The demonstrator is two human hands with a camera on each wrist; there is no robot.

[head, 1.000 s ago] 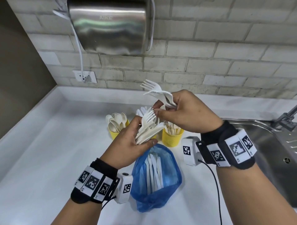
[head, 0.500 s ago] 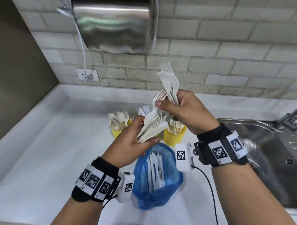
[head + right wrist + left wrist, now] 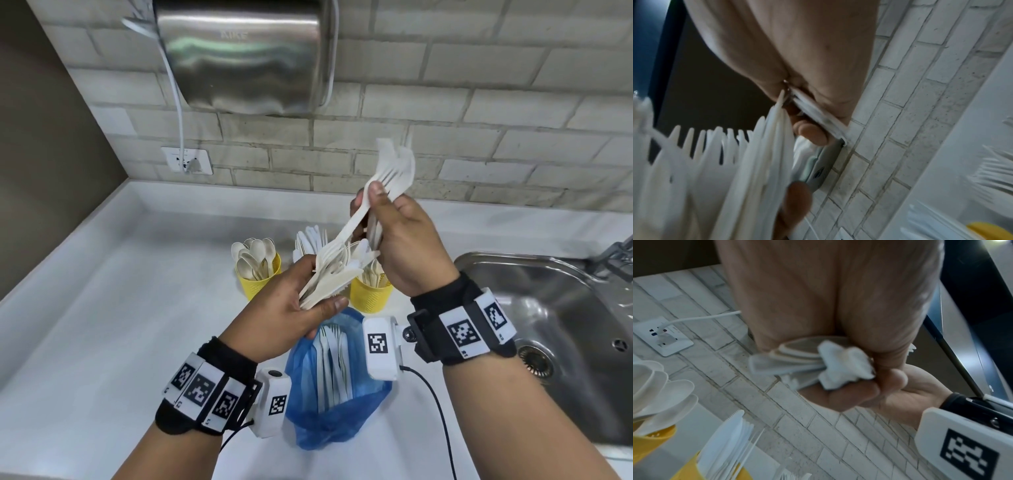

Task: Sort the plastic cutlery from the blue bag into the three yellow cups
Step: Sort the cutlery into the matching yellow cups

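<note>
My left hand [image 3: 301, 301] grips a fanned bundle of white plastic cutlery [image 3: 334, 274], mostly forks, above the blue bag [image 3: 337, 414]. My right hand [image 3: 394, 236] holds a few white forks [image 3: 394, 168] upright, tines toward the wall, with its thumb on one fork's handle. The bag lies open on the counter with several white pieces inside. Three yellow cups stand behind it: a left cup [image 3: 260, 286] with spoons, a middle cup with knives [image 3: 310, 240] mostly hidden by my hands, and a right cup [image 3: 371, 296] with forks. The left wrist view shows handle ends [image 3: 818, 363] in my fist.
A steel sink [image 3: 565, 325] lies to the right. On the brick wall hang a steel hand dryer [image 3: 243, 54] and a socket [image 3: 186, 161] with a white cable. The white counter [image 3: 120, 308] stretches left of the cups.
My right hand has tipped its forks from leaning left to upright and slightly right, and slid right and lower over the cups. My left hand keeps hold of its bundle.
</note>
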